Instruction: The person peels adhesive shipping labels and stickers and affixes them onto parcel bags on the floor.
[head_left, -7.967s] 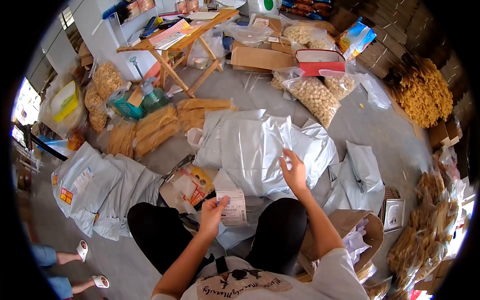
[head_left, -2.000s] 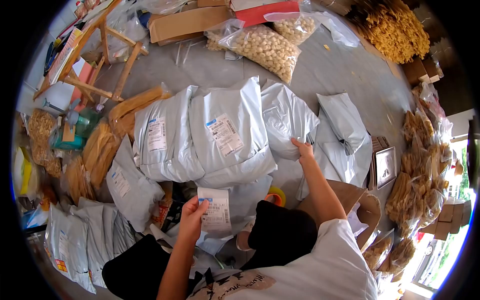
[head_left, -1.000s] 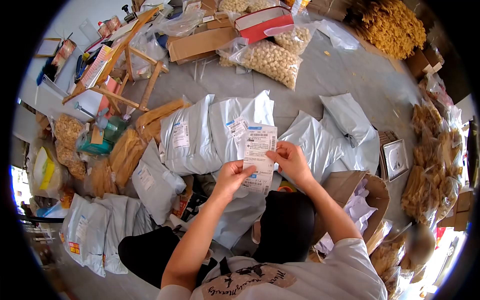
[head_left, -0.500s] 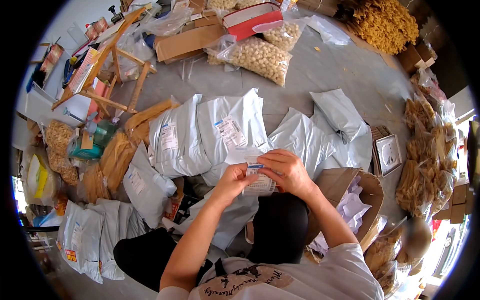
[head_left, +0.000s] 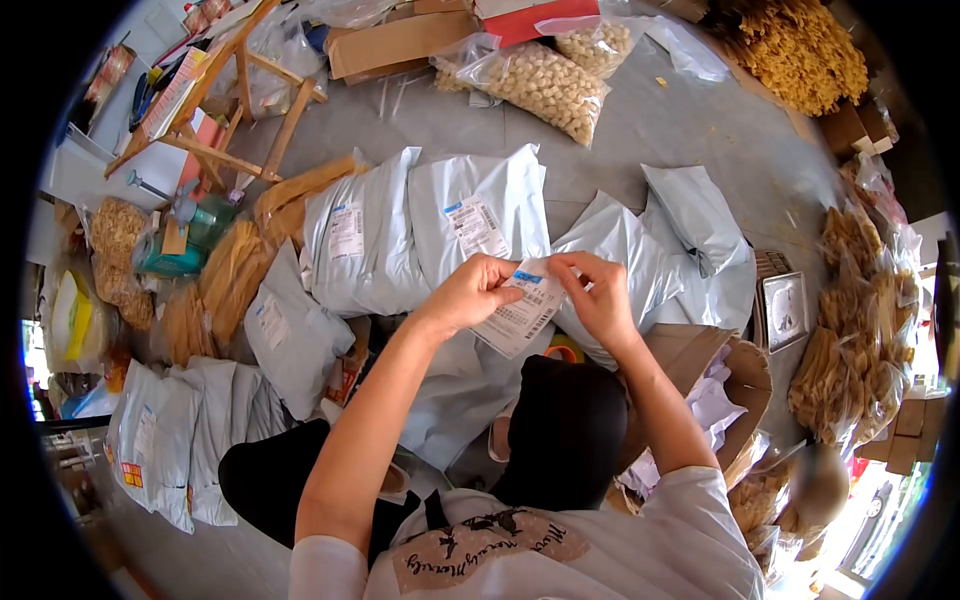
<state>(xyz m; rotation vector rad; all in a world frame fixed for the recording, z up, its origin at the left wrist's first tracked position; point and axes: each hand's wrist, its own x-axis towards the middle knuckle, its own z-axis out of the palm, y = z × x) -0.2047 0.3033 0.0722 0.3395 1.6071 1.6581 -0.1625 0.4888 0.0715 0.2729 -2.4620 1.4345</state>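
A white shipping label (head_left: 516,318) with a blue strip and barcodes is stretched between my two hands above my knees. My left hand (head_left: 468,293) pinches its left edge between thumb and fingers. At the upper right corner, my right hand (head_left: 597,296) has its thumb and fingertips closed on the label. Under the hands lies an unlabelled grey mailing bag (head_left: 455,400), partly hidden by my left forearm and knee. Just ahead are two full grey parcels, a left one (head_left: 338,275) and a middle one (head_left: 475,190), both bearing labels.
More grey parcels lie at the right (head_left: 700,215) and lower left (head_left: 150,440). A cardboard box (head_left: 745,365) with crumpled paper stands by my right knee, near an orange tape roll (head_left: 565,348). Bags of pale pieces (head_left: 545,90) and a wooden stand (head_left: 240,90) are farther off.
My hands have moved apart, and the label, earlier mostly covered by the fingers, now shows tilted between them. The view has shifted slightly, with the parcels appearing higher.
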